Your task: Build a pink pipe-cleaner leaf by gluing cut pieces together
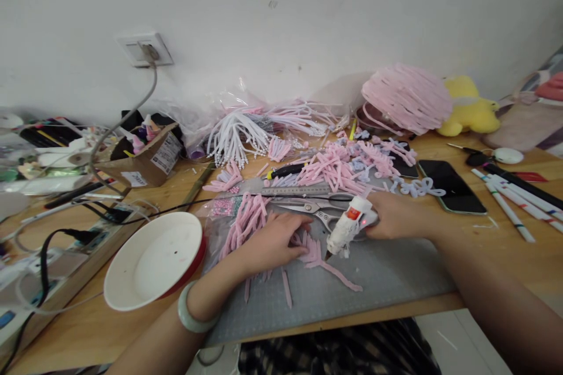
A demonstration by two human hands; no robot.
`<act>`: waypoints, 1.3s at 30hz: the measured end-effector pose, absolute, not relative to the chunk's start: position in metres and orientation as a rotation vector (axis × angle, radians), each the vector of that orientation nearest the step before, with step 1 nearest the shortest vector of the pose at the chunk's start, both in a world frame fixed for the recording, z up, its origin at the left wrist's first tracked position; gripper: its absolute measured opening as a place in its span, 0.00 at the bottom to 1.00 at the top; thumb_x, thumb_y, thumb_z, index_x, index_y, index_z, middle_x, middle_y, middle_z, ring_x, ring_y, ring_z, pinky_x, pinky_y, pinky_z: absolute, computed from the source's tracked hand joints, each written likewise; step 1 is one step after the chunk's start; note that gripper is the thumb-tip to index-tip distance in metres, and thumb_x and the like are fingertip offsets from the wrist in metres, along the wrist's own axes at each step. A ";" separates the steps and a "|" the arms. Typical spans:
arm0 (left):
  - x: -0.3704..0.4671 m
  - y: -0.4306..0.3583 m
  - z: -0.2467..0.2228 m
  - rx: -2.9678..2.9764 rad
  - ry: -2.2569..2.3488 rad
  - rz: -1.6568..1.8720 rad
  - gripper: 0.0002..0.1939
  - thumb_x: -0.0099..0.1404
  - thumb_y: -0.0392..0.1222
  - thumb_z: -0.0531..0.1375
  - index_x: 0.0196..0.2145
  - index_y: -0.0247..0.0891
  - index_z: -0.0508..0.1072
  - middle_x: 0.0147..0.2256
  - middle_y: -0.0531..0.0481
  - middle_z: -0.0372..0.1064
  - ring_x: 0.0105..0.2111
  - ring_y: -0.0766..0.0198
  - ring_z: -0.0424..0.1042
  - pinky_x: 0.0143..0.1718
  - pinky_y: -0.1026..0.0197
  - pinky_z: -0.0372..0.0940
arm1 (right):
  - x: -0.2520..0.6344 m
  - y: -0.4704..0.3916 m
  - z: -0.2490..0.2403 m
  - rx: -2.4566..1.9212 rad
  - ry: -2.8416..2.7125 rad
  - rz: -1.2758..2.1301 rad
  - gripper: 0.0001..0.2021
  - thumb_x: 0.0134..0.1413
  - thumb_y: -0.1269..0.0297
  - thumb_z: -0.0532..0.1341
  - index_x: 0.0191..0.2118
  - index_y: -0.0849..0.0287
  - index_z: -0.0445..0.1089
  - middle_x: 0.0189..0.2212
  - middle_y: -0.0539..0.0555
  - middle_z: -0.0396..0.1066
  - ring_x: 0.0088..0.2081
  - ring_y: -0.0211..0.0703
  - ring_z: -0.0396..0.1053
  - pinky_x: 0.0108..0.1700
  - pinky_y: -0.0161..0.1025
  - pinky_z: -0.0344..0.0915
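My right hand (389, 215) is wrapped round a white hot glue gun (347, 227), its nozzle pointing down near the grey cutting mat (378, 281). To the left, my left hand (279, 243) rests with its thumb and fingertips at the left end of a branched pink fuzzy-stem piece (315, 251). One long pink stem of that piece stretches right along the mat. Whether the fingers pinch the piece is not clear. Two short pink stems (287, 289) lie below my left hand. Behind the hands are scissors (310, 207) and a metal ruler (290, 190).
A white bowl (153, 261) and a power strip (65, 281) are at the left. Pink stems (329, 170) and white stems (240, 135) are heaped behind the mat. A phone (453, 186) and markers (505, 208) lie at the right. A black cable crosses behind my left hand.
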State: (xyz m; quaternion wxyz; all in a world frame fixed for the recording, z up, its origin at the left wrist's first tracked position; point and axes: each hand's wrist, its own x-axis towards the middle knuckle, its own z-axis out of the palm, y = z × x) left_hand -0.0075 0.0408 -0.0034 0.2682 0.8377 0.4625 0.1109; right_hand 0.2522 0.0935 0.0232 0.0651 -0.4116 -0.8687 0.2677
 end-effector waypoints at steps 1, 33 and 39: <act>-0.008 0.041 -0.003 2.248 1.242 0.312 0.22 0.55 0.37 0.60 0.48 0.39 0.64 0.46 0.48 0.67 0.47 0.56 0.64 0.49 0.55 0.56 | 0.252 0.094 0.023 -1.253 -2.585 0.820 0.05 0.37 0.69 0.60 0.27 0.59 0.69 0.23 0.48 0.71 0.25 0.40 0.67 0.26 0.32 0.57; -0.043 0.044 0.024 2.442 1.302 -0.014 0.23 0.46 0.24 0.50 0.38 0.41 0.69 0.40 0.49 0.65 0.41 0.60 0.64 0.42 0.61 0.59 | 0.248 0.109 0.011 -1.610 -2.021 0.353 0.14 0.53 0.55 0.53 0.33 0.61 0.69 0.29 0.55 0.71 0.29 0.42 0.65 0.31 0.37 0.58; -0.039 0.041 0.020 2.437 1.200 -0.131 0.12 0.50 0.27 0.52 0.29 0.39 0.72 0.32 0.50 0.66 0.33 0.63 0.66 0.34 0.64 0.59 | 0.248 0.109 0.008 -1.517 -2.019 0.428 0.13 0.53 0.58 0.52 0.31 0.61 0.69 0.28 0.53 0.71 0.27 0.40 0.64 0.29 0.36 0.57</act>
